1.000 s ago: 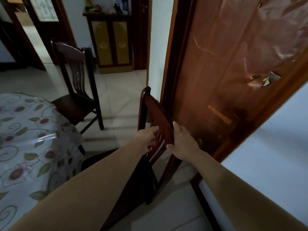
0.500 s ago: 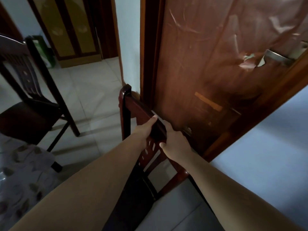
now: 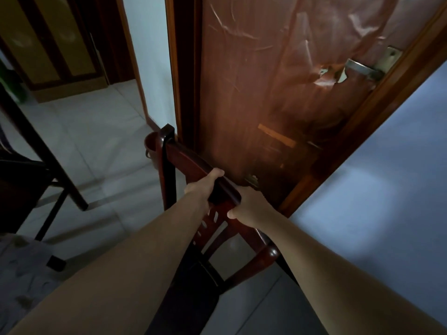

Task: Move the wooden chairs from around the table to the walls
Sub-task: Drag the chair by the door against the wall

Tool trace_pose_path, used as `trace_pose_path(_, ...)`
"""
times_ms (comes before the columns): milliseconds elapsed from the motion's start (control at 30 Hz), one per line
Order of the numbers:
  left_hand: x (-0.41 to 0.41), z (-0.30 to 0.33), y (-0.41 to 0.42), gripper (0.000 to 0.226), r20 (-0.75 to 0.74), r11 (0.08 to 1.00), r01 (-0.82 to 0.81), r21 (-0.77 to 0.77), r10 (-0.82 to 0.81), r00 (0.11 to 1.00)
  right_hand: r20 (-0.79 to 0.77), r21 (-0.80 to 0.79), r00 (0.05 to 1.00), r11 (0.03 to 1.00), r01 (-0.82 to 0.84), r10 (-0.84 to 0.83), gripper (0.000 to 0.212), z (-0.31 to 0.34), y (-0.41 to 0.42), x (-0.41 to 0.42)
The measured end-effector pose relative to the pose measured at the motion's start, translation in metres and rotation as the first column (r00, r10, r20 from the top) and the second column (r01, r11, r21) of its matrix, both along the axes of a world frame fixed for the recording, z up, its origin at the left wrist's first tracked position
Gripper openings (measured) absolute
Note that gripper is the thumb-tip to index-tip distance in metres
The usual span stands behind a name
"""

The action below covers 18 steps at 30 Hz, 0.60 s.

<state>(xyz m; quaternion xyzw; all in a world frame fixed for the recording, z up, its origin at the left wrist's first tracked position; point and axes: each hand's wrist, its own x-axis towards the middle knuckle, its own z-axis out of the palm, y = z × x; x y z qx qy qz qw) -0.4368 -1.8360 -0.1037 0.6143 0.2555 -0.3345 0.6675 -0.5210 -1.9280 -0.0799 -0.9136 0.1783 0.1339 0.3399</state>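
Note:
A dark reddish wooden chair (image 3: 183,155) stands in front of me with its backrest close against a brown wooden door (image 3: 266,93). My left hand (image 3: 203,187) grips the top rail of the backrest from the seat side. My right hand (image 3: 249,206) grips the same rail from the door side, thumb under it. The seat lies low and dark under my left forearm. A second dark wooden chair (image 3: 26,175) stands at the left, partly cut off by the frame edge.
The table's flowered cloth (image 3: 21,267) shows at the lower left. A pale wall (image 3: 377,189) runs along the right. A small brown bucket (image 3: 151,147) sits behind the chair's post by the door frame. A yellow-panelled cabinet (image 3: 48,44) stands far left on the tiled floor (image 3: 96,141).
The held chair has come closer to the door, and my view has turned right and down. The table and the second chair have slid toward the left edge. Both hands keep their grip.

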Motion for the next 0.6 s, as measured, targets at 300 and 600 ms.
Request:
trace_pose_path(300, -0.025, 0.009, 0.024, 0.066, 0.039, 0.998, 0.055, -0.018, -0.054, 0.998, -0.144, 0.113, 0.988, 0.990, 0.080, -0.063, 0.022, 0.005, 0.017, -0.025)
trace_pose_path(600, -0.038, 0.041, 0.060, 0.044, 0.123, 0.995, 0.049, -0.084, -0.038, 0.992, -0.091, 0.093, 0.996, 0.996, 0.014, -0.005, 0.022, 0.056, 0.049, -0.038)
